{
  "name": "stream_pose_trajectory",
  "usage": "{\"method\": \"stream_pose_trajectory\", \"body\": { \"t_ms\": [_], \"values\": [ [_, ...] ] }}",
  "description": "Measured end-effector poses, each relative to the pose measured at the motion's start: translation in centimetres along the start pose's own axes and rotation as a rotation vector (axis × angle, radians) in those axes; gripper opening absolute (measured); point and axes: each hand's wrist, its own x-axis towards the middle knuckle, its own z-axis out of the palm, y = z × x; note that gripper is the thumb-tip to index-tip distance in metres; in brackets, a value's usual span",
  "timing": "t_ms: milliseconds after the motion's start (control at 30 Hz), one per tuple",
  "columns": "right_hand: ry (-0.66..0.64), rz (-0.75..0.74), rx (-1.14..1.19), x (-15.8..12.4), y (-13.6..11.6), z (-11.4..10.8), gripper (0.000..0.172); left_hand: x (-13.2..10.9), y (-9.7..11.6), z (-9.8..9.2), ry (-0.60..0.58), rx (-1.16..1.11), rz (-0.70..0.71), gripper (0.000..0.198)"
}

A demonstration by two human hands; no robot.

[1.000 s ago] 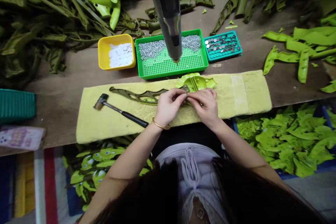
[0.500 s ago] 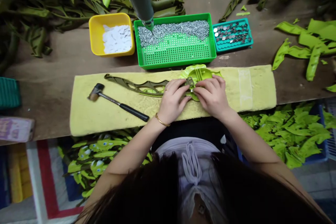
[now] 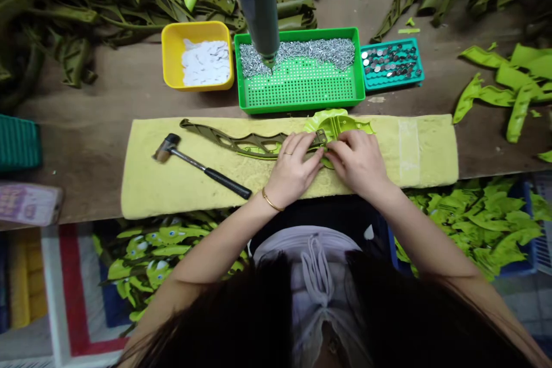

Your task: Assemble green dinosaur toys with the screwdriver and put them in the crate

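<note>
Your left hand (image 3: 293,167) and right hand (image 3: 356,164) hide the join of the green plastic piece (image 3: 340,125) on the yellow towel (image 3: 146,184); your curled fingers (image 3: 304,149) lie on it, but you cannot tell if they grip.

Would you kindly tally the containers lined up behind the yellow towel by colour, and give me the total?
Yellow tub: 1
Green perforated tray: 1
Teal tray: 1
Total: 3
</note>
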Motion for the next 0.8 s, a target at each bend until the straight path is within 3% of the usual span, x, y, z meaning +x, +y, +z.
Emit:
{"method": "stream_pose_trajectory", "body": {
  "t_ms": [167, 333, 400, 500, 600, 700, 800],
  "values": [
    [-0.155, 0.114, 0.603, -0.7, 0.7, -1.8, 0.013, 0.1, 1.4, -0.1, -0.102, 0.156, 0.102, 0.026],
    [-0.264, 0.505, 1.199, -0.1, 1.6, -2.3, 0.022, 1.0, 2.2, 0.5, -0.135, 0.171, 0.145, 0.027],
    [-0.209, 0.635, 1.310, -0.4, 1.8, -1.6, 0.026, 1.6, 1.7, 0.8, -0.074, 0.135, 0.123, 0.025],
    [0.028, 0.697, 1.182, -1.6, 1.6, 0.0, 0.023, 2.4, 1.0, 1.0, 0.028, 0.012, -0.010, 0.024],
    [0.195, 0.442, 0.750, -3.0, 0.9, 1.3, 0.015, 2.7, 0.7, 1.2, 0.070, -0.088, -0.110, 0.023],
    [0.259, 0.207, 0.412, -3.6, 0.3, 1.9, 0.015, 2.6, 0.6, 1.4, 0.087, -0.095, -0.094, 0.021],
    [0.270, 0.144, 0.317, -3.6, 0.2, 2.0, 0.015, 2.4, 0.2, 1.4, 0.076, -0.098, -0.060, 0.020]
  ]
}}
